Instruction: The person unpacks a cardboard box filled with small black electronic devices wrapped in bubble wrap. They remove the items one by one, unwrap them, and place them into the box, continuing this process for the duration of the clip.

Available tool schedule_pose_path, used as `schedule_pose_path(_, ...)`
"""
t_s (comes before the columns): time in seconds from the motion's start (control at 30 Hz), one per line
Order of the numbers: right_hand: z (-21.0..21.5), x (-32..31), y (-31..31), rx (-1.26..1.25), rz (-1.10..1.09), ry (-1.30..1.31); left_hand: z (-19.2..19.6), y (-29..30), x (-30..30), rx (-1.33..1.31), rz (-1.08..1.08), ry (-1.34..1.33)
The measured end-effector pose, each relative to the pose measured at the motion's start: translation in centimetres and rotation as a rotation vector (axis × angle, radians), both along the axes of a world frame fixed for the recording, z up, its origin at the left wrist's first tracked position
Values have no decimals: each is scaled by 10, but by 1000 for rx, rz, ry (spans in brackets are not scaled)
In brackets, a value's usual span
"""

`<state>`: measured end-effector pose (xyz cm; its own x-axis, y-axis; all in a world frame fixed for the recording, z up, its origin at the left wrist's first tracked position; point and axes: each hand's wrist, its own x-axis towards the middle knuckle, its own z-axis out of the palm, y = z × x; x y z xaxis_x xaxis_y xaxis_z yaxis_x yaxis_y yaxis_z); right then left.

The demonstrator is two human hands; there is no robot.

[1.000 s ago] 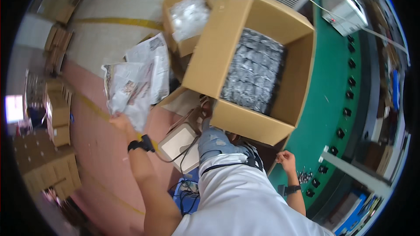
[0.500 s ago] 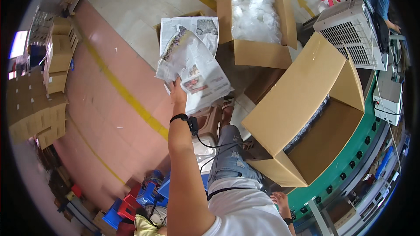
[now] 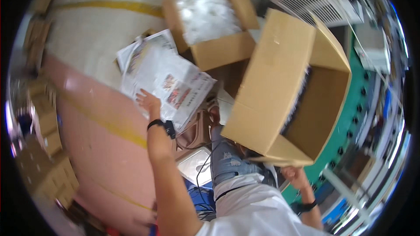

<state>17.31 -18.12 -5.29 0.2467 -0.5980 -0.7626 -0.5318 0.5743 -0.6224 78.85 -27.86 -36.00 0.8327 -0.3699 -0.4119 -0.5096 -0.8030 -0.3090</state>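
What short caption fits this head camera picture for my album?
Left hand presses on printed plastic bags while the right hand grips a big cardboard box beside a smaller box.

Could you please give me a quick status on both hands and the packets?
Left hand flat on clear printed plastic packets. Right hand gripping lower edge of big tilted brown cardboard box. Smaller open cardboard box sits just beyond the packets.

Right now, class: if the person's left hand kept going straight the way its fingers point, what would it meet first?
The left hand already rests on the printed sheets in clear bags; straight on lies more of that pile, then probably the pale floor. Depth is unclear.
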Motion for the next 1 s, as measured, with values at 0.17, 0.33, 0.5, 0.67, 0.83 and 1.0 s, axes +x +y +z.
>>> schedule_pose_path(0.17,31,8,-112,-198,-138,155,60,-49,-69,-826,-265,323)
schedule_pose_path(0.33,-114,-59,-179,-275,143,324,212,-96,-241,-1078,-339,839)
schedule_pose_path(0.5,-277,-79,-175,-10,673,407,262,-81,-358,-875,-821,867)
schedule_pose_path(0.67,-339,-22,-125,150,613,210,235,-66,-398,-795,-918,771)
schedule_pose_path(0.83,-304,22,-151,174,767,345,231,-62,-419,-747,-891,648)
schedule_pose_path(1.0,-317,32,-147,215,569,447,227,-57,-429,-744,-827,576)
